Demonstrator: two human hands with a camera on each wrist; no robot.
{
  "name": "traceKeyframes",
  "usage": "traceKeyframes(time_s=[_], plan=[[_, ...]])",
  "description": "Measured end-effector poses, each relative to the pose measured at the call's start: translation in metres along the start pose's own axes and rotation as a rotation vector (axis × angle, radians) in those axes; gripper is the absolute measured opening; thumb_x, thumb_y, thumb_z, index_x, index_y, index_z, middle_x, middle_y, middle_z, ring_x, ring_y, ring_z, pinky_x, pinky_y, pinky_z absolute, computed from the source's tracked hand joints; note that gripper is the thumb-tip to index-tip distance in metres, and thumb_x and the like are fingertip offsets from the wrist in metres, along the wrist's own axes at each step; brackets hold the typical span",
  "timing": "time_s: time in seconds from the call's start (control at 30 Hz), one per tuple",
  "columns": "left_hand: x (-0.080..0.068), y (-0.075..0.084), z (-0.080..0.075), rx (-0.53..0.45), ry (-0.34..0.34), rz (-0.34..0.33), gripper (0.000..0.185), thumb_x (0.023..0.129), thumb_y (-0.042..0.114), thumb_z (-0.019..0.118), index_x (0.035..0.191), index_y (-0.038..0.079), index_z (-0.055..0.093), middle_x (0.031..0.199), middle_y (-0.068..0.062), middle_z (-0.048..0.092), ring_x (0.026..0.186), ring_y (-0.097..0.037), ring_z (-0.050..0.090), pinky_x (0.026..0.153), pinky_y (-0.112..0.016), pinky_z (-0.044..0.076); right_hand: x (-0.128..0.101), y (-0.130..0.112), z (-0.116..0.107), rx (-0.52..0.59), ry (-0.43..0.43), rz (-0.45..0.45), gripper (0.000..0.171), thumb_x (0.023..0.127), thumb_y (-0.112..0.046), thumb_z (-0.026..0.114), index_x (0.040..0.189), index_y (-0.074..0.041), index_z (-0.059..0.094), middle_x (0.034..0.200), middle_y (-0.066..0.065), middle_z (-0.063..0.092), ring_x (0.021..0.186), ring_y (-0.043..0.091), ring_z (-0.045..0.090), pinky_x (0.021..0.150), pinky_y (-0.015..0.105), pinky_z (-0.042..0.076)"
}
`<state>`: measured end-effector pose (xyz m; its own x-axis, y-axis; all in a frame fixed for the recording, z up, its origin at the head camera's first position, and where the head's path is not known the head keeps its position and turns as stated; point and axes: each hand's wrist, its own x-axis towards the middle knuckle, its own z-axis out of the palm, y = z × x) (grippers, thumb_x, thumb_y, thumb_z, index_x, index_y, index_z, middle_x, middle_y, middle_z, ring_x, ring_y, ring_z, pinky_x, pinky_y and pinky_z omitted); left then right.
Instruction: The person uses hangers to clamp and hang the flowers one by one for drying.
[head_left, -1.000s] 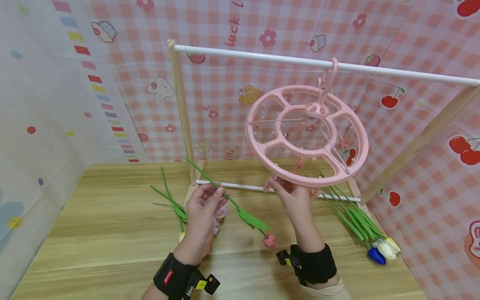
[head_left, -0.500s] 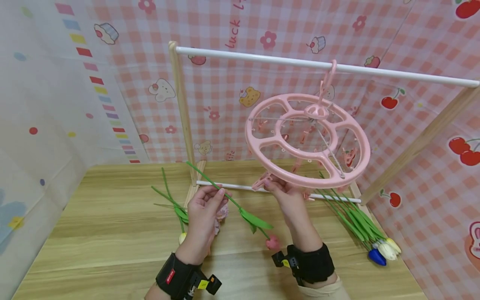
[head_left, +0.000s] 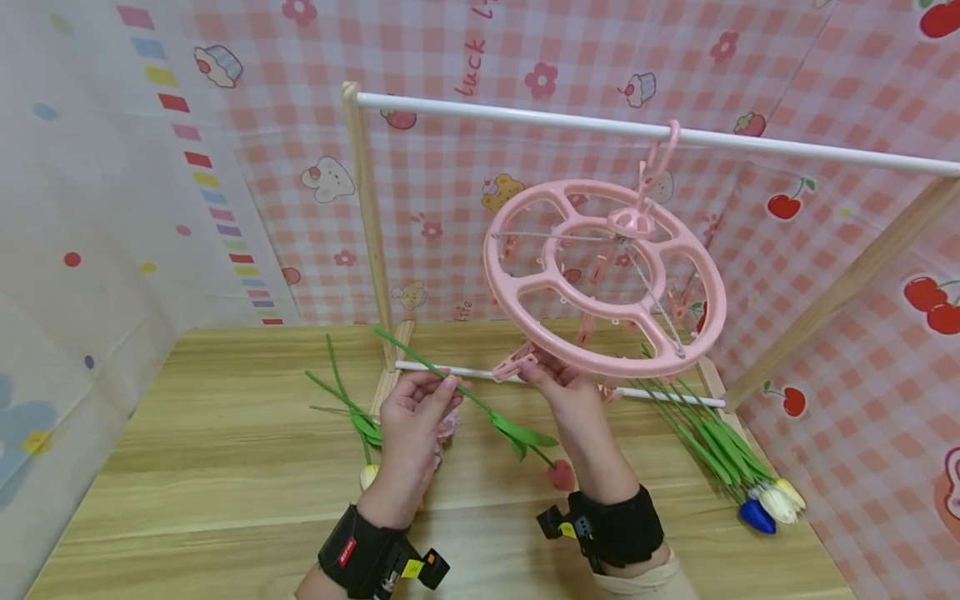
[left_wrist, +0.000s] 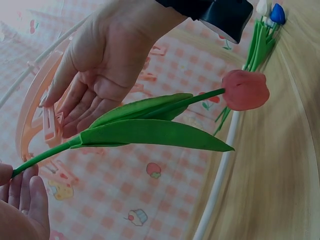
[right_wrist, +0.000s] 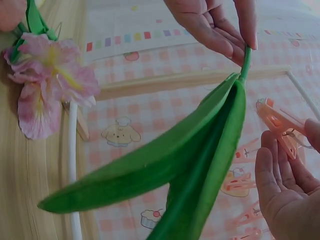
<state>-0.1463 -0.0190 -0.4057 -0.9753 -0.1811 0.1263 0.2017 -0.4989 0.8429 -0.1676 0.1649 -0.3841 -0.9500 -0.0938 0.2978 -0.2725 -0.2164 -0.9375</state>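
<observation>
My left hand [head_left: 420,408] pinches the green stem of a red artificial tulip [head_left: 558,475], which slants head down over the wooden table [head_left: 187,492]; the same tulip [left_wrist: 245,90] shows in the left wrist view. A round pink clip hanger [head_left: 603,283] hangs tilted by its hook from the white rail [head_left: 525,121]. My right hand [head_left: 551,379] pinches one pink clip [head_left: 513,364] under the hanger's near rim, close to the stem. In the right wrist view that clip [right_wrist: 280,127] sits at the fingertips [right_wrist: 272,172], with the tulip's leaves [right_wrist: 190,165] in front.
A wooden rack frame [head_left: 367,225] stands at the back with a white lower bar [head_left: 465,373]. A bunch of tulips [head_left: 720,450] lies on the table to the right. More stems and a pink flower [head_left: 352,408] lie left of my left hand; that flower [right_wrist: 47,80] appears in the right wrist view.
The hanger has swung slightly left and my right hand has moved left with the clip toward the stem. The tulip head has shifted a little to the right.
</observation>
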Motion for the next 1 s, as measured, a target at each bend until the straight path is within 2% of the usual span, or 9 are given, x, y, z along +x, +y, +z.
traceKeyframes(time_s=[0.1,0.2,0.27,0.53,0.73,1.0], plan=[[0.0,0.0,0.0,0.0,0.002,0.001,0.011,0.085,0.0,0.067,0.094,0.001,0.061,0.084,-0.003,0.067,0.078,-0.015,0.069,0.073,-0.024,0.058,-0.001,-0.002,0.002,0.006,0.031,0.034,0.02,0.092,-0.001,0.059,0.11,-0.008,0.062,0.093,-0.004,0.07,0.087,0.01,0.067,0.085,0.027,0.055],[0.001,0.001,0.001,0.008,0.002,-0.007,0.015,0.085,0.0,0.067,0.097,-0.003,0.058,0.086,-0.004,0.065,0.079,-0.016,0.069,0.074,-0.024,0.058,-0.001,-0.003,0.004,0.004,0.101,0.071,0.019,0.089,0.0,0.061,0.105,-0.01,0.064,0.091,-0.007,0.07,0.086,0.007,0.066,0.081,0.022,0.055],[0.001,0.002,0.002,0.016,-0.001,-0.008,0.018,0.085,-0.001,0.066,0.099,-0.008,0.056,0.087,-0.005,0.064,0.08,-0.016,0.069,0.075,-0.024,0.058,0.0,-0.003,0.005,0.015,0.112,0.076,0.02,0.089,0.001,0.061,0.101,-0.014,0.064,0.09,-0.006,0.07,0.086,0.007,0.066,0.081,0.022,0.055],[0.004,0.002,0.007,0.02,0.005,0.008,0.01,0.086,-0.003,0.064,0.094,-0.001,0.057,0.083,-0.003,0.063,0.076,-0.013,0.067,0.073,-0.023,0.058,0.001,-0.003,0.011,0.019,0.184,0.094,0.017,0.088,0.001,0.062,0.095,-0.014,0.065,0.084,-0.006,0.067,0.079,0.006,0.063,0.074,0.018,0.052],[0.005,0.004,0.01,0.014,0.04,0.008,0.011,0.085,-0.003,0.065,0.094,-0.001,0.057,0.083,-0.002,0.062,0.072,-0.012,0.065,0.071,-0.023,0.058,0.001,-0.006,0.013,0.005,0.155,0.072,0.02,0.088,0.003,0.062,0.099,-0.015,0.064,0.086,-0.006,0.066,0.081,0.006,0.062,0.071,0.018,0.051],[0.006,0.009,0.013,0.032,0.019,0.032,0.011,0.086,0.003,0.067,0.093,0.002,0.06,0.088,-0.007,0.062,0.075,-0.013,0.065,0.075,-0.026,0.058,0.003,-0.009,0.016,-0.024,0.104,0.071,0.019,0.087,0.0,0.064,0.095,-0.017,0.064,0.086,-0.008,0.065,0.08,0.006,0.06,0.072,0.017,0.05]])
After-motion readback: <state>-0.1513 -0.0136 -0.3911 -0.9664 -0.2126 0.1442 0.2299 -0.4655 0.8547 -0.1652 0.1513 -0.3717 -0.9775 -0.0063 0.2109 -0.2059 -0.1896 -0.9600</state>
